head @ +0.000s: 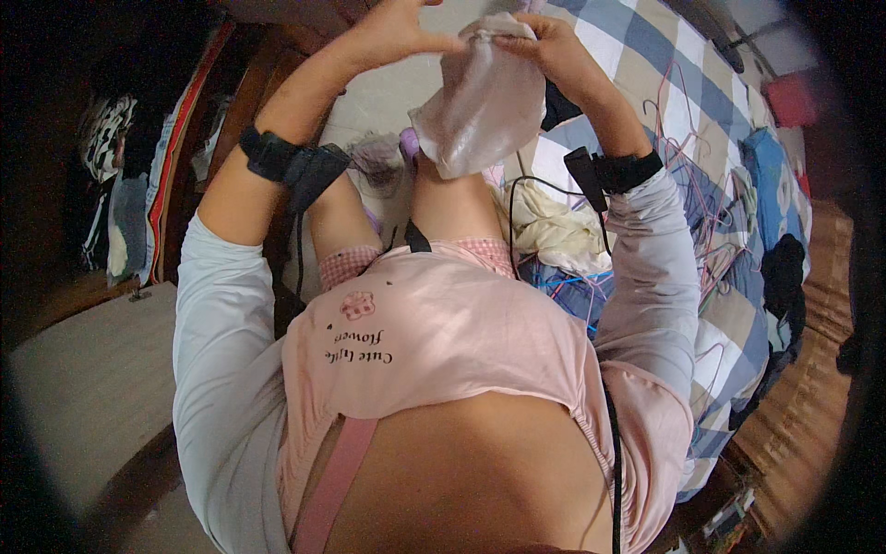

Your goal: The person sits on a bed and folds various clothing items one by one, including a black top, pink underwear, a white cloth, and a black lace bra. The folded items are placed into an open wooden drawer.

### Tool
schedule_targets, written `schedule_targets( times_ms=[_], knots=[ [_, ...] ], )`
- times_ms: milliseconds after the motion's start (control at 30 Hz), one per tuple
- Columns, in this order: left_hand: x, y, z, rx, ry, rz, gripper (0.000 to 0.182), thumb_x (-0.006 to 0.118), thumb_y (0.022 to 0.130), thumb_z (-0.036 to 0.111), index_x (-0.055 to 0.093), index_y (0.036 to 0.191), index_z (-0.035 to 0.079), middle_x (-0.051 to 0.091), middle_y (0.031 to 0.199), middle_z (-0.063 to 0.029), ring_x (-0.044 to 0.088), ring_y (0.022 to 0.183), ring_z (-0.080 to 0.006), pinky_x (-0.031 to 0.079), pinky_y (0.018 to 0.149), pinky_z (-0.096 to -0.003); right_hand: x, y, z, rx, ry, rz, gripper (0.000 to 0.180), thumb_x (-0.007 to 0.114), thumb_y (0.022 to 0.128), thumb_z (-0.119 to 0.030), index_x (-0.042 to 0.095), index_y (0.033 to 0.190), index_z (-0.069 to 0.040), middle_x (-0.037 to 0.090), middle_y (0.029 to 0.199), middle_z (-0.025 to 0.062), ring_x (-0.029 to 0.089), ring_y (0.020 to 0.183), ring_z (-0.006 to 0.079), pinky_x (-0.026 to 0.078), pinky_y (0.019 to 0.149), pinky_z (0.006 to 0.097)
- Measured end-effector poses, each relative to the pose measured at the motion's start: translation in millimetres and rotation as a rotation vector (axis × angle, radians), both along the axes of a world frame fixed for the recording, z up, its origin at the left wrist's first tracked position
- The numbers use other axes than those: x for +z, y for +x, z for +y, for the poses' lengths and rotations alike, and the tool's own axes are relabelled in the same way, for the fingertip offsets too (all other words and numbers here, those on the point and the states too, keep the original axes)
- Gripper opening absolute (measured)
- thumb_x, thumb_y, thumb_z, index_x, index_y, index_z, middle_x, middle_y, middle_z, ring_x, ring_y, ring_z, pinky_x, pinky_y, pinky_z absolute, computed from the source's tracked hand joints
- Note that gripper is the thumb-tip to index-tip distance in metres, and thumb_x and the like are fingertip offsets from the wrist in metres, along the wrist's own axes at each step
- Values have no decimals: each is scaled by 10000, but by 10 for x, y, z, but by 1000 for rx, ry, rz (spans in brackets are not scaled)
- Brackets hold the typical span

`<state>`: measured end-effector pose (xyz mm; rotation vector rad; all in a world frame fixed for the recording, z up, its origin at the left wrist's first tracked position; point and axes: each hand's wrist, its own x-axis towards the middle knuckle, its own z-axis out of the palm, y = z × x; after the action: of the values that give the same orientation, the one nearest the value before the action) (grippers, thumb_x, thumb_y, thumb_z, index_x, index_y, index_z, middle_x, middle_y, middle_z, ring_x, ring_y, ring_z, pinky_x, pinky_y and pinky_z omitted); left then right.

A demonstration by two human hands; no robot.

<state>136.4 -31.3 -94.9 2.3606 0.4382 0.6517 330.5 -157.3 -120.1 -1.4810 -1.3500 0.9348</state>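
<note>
My right hand (550, 45) pinches the gathered top edge of a pale pinkish-grey piece of fabric (484, 104), thumb in front. The fabric hangs down above my knees, and its exact kind is unclear. To its left, my left hand (405, 31) has the thumb spread towards the fabric's upper edge; whether the tip touches it cannot be told. The left fingers are partly cut off by the top of the picture. Below the hanging fabric, a crumpled cream cloth (561, 225) lies on the checked bed cover (588, 31).
Wire clothes hangers (692, 149) lie tangled on the bed at right, near a folded blue cloth (765, 183) and a black garment (782, 277). An open wardrobe with clothes (128, 201) stands at left. Grey mesh fabric (377, 159) is near my feet. Black cables hang from both forearm straps.
</note>
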Motion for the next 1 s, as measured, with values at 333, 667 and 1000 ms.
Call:
schedule_targets(
  times_ms=[333,667,1000],
  knots=[
    [-52,275,192,-189,-108,233,319,727,696,162,622,964,26,618,926,-96,581,860,-242,452,769,-347,142,407,-4,84,101,-253,224,609,869,-147,643,1077,-72,642,908,1,582,821,93,476,753,237],
    [47,176,22,-71,329,155,315,615,776,113,596,1074,14,634,963,-148,611,902,-263,481,790,-357,104,213,-309,-150,287,-424,171,585,869,-82,619,1031,-42,617,882,7,545,815,89,446,719,239],
    [-1413,-993,-1210,-596,59,326,200,647,703,88,594,881,15,550,1123,-142,515,1065,-298,397,867,-425,-1378,-714,-1677,364,-24,-293,322,615,684,24,644,1000,-34,641,929,173,614,842,341,484,731,388]
  ],
)
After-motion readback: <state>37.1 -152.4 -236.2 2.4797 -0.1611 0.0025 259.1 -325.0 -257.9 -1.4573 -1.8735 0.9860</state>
